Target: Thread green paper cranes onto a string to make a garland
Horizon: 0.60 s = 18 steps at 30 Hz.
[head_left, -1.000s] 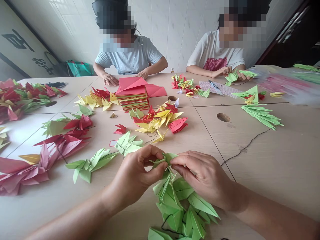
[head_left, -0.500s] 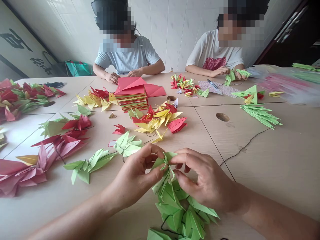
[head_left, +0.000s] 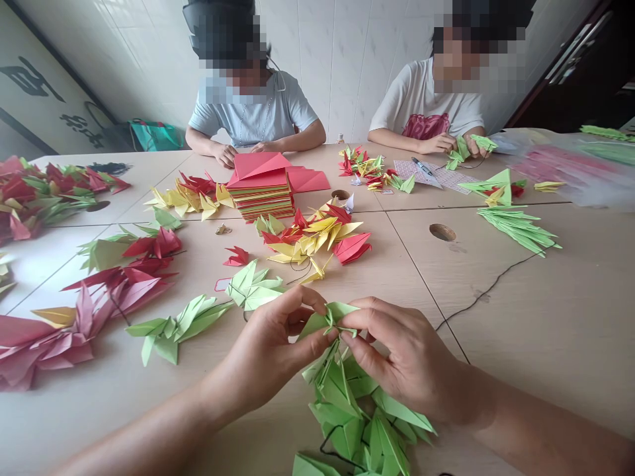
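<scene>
My left hand point(head_left: 268, 350) pinches the left side of a green folded paper piece point(head_left: 322, 320) at the lower middle of the view. On its right side, the thumb and fingers of my right hand point(head_left: 411, 350) close on the same piece. Below both hands hangs a cluster of green folded papers point(head_left: 367, 416) with a black cord among them. Left of my left hand lie two light green paper clusters point(head_left: 181, 324), linked by dark cord. A black cord point(head_left: 491, 284) runs from behind my right hand toward a fan of green strips point(head_left: 518, 228).
A stack of red, yellow and green paper point(head_left: 262, 198) stands mid-table, beside yellow and red folded pieces point(head_left: 312, 238). Pink and red pieces point(head_left: 99, 297) lie left. Two people sit across the table; one person's hand point(head_left: 441, 144) is at green paper. The table has a round hole point(head_left: 442, 232).
My right fingers have shifted slightly at the green piece, and a small folded tip now shows between them. My left hand has barely moved.
</scene>
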Each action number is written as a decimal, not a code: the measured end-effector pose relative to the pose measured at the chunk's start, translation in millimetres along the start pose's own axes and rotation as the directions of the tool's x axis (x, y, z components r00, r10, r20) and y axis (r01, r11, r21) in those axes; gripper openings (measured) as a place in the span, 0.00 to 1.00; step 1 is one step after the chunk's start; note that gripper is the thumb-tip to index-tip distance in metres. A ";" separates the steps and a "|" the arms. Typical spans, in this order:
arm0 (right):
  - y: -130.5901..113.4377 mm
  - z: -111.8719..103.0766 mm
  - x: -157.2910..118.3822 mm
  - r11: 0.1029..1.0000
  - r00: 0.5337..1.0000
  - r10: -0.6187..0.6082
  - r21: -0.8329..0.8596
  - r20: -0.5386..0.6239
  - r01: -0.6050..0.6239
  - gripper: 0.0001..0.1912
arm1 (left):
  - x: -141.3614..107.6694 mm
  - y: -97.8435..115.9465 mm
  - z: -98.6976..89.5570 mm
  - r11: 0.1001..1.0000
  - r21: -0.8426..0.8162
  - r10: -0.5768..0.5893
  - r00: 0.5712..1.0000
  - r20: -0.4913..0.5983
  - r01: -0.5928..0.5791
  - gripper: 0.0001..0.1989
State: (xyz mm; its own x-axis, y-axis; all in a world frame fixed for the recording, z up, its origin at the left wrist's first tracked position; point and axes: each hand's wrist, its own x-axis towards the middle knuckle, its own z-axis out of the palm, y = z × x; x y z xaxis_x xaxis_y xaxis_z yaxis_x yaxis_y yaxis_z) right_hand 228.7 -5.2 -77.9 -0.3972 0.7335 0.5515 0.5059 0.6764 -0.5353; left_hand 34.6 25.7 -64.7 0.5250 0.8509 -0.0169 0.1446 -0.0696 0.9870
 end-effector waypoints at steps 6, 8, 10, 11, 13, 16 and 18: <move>-0.9 0.3 1.5 0.997 0.999 -0.039 -0.066 -0.035 0.036 0.07 | 0.2 -1.2 3.5 0.999 -0.005 0.036 0.998 -0.053 -0.036 0.09; -0.7 -0.2 2.2 0.997 0.998 -0.049 -0.060 -0.031 0.047 0.07 | -0.3 -1.1 4.5 0.999 0.015 0.049 0.997 -0.061 -0.049 0.09; -0.2 -0.3 2.3 0.997 0.998 -0.052 -0.055 -0.022 0.051 0.07 | -0.5 -0.7 5.4 0.999 0.018 0.052 0.996 -0.069 -0.051 0.09; 0.0 -0.2 2.1 0.997 0.999 -0.051 -0.054 -0.018 0.050 0.07 | -0.4 -0.5 5.8 0.998 0.021 0.052 0.996 -0.074 -0.051 0.10; 0.2 0.2 1.4 0.997 0.998 -0.056 -0.059 -0.018 0.055 0.07 | -0.2 -0.3 6.4 0.998 0.027 0.051 0.995 -0.084 -0.049 0.10; 0.1 0.8 0.5 0.994 0.996 -0.077 -0.079 -0.035 0.074 0.07 | 0.0 -1.2 6.4 0.999 0.022 0.047 0.995 -0.091 -0.045 0.08; 0.3 0.9 0.3 0.993 0.996 -0.079 -0.092 -0.048 0.075 0.07 | -0.5 -2.4 5.7 1.000 -0.007 0.030 0.996 -0.086 -0.030 0.05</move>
State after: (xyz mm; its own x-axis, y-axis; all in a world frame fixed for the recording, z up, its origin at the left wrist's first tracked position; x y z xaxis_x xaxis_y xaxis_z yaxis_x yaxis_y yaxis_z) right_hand 228.1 -4.7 -78.4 -0.3986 0.6734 0.6226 0.5430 0.7204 -0.4315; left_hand 38.8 22.5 -68.0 0.4547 0.8903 0.0262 0.1228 -0.0918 0.9882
